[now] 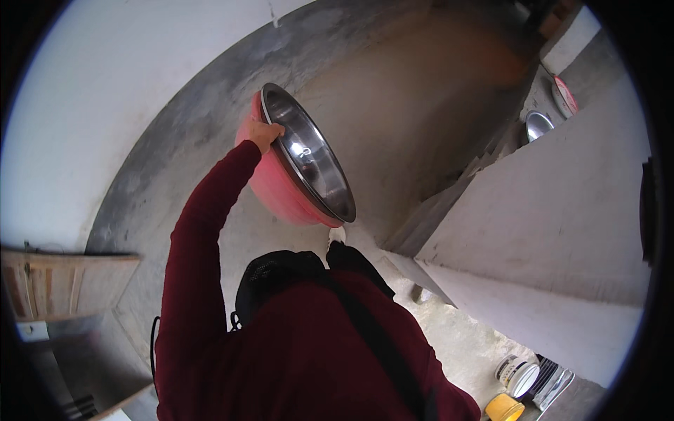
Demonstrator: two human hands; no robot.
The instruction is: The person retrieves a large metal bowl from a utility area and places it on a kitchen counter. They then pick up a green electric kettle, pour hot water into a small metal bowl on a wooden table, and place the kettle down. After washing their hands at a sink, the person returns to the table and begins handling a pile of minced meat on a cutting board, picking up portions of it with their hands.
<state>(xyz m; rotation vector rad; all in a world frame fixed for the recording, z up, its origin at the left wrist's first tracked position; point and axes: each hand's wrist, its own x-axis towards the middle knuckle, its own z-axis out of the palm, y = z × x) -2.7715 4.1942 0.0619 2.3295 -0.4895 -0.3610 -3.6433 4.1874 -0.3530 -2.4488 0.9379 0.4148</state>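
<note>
My left hand [265, 135] is closed over the upper left rim of two stacked basins, its arm stretched forward in a dark red sleeve. The inner one is a shiny stainless steel basin [317, 156], tilted so that its hollow faces right. Around its outside sits a pink basin [275, 188]. Both are held up off the grey floor, and nothing shows inside the steel basin. No part of my right hand can be seen.
A pale partition [540, 210] stands at the right. Beyond it are a metal bowl [539, 126] and a red-and-white basin [564, 97]. At the lower right are a white bucket [518, 375] and a yellow container [504, 407]. A wooden door [63, 284] is at the left.
</note>
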